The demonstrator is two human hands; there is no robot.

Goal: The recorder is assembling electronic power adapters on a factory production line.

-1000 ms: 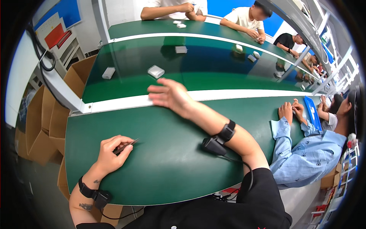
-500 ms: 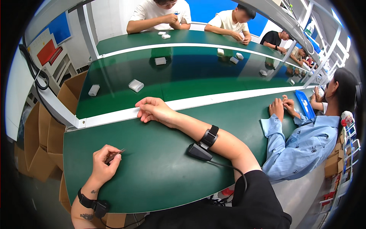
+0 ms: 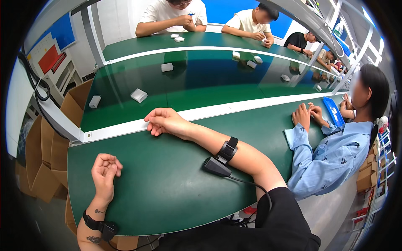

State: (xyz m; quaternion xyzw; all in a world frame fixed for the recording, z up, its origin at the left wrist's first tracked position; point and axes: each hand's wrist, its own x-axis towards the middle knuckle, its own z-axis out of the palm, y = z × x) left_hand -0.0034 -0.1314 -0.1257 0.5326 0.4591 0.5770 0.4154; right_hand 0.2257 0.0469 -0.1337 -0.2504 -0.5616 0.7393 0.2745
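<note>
The right hand [image 3: 165,122] lies stretched forward on the flat green surface [image 3: 167,188], fingers loosely open, touching the white strip [image 3: 234,108]. The left hand [image 3: 104,171] rests curled, holding nothing visible.

Long green workbenches [image 3: 167,196] fill the room, cardboard boxes [image 3: 46,154] beside, blue wall panels [image 3: 234,10] behind.

The left hand [image 3: 104,171] rests loosely curled on the green bench [image 3: 167,192]; the right hand [image 3: 165,121] lies flat at the bench's white edge strip [image 3: 234,108].
</note>
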